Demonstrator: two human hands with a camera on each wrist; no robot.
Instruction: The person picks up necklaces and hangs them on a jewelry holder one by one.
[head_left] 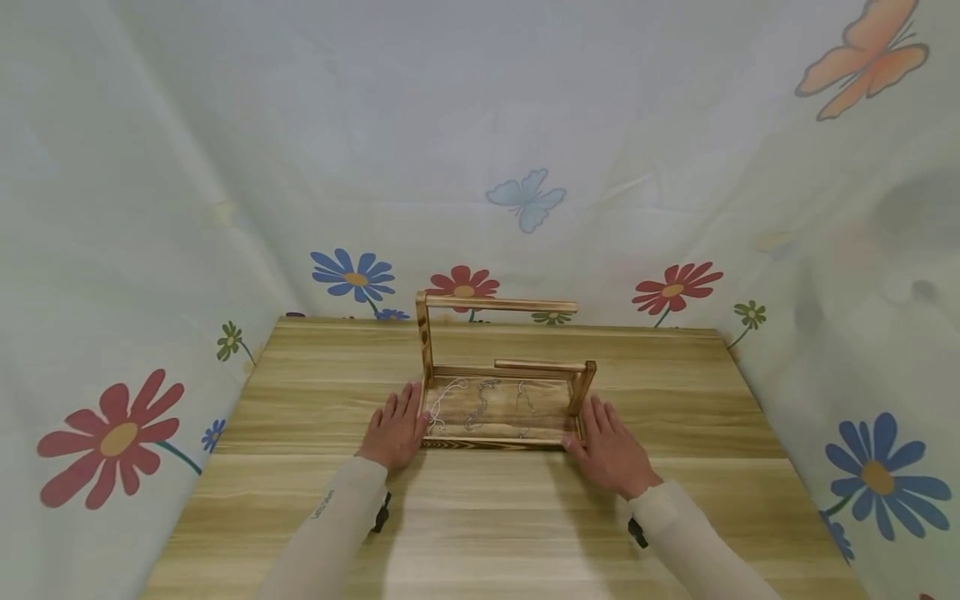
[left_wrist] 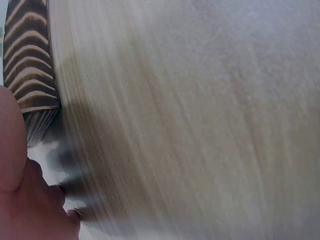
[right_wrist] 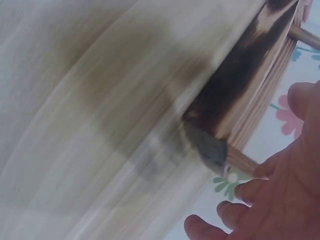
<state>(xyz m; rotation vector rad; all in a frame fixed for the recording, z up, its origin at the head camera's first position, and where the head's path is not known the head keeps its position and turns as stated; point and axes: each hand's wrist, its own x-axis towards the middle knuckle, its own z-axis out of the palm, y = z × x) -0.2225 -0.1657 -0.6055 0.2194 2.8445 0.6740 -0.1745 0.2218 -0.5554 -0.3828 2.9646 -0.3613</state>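
Note:
A scorched-wood jewelry stand (head_left: 491,444) with a shallow tray base sits on the table in the head view. From its left post runs a high bar (head_left: 502,305); a lower bar (head_left: 536,365) extends from the right post. Three thin silvery chains lie spread across the tray, the middle chain (head_left: 489,384) looking thicker. My left hand (head_left: 395,429) rests at the tray's left end, fingers straight, thumb by the front corner. At the opposite end lies my right hand (head_left: 613,446), its fingers extended and thumb at the right front corner. Both wrist views show the stand's dark-grained front edge (left_wrist: 30,60) beside the hands.
The stand is on a wood-grain table (head_left: 330,358), toward its back edge. A pale curtain (head_left: 390,125) printed with flowers and butterflies surrounds the table at the back and both sides.

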